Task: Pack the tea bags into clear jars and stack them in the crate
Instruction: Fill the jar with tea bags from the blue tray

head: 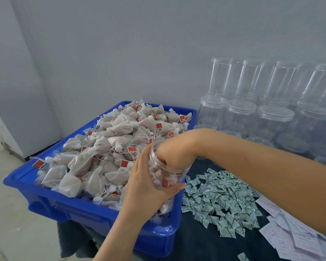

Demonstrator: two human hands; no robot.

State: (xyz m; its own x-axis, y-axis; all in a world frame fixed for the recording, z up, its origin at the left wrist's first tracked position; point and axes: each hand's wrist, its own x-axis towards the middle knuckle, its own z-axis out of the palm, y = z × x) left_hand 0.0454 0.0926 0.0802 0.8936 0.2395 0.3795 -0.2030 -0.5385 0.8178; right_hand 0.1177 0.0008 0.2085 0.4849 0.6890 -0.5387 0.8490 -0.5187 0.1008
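Holding a clear jar tilted over the near right corner of the blue crate, the left hand has its fingers wrapped round the jar's side and thumb across the front. The right hand goes in through the jar's mouth, so only the wrist and forearm show; can't tell what those fingers are doing in there. A few tea bags with red tags are already inside the jar.

The crate is heaped with tea bags, beige pouches with strings and little red tags. Just right of the crate, on the dark cloth over the counter, there's a scattered pile of small green-and-white sachets. Further right of those, some white paper slips. Behind the sachets, against the wall, empty clear jars with lids are stacked in layers.
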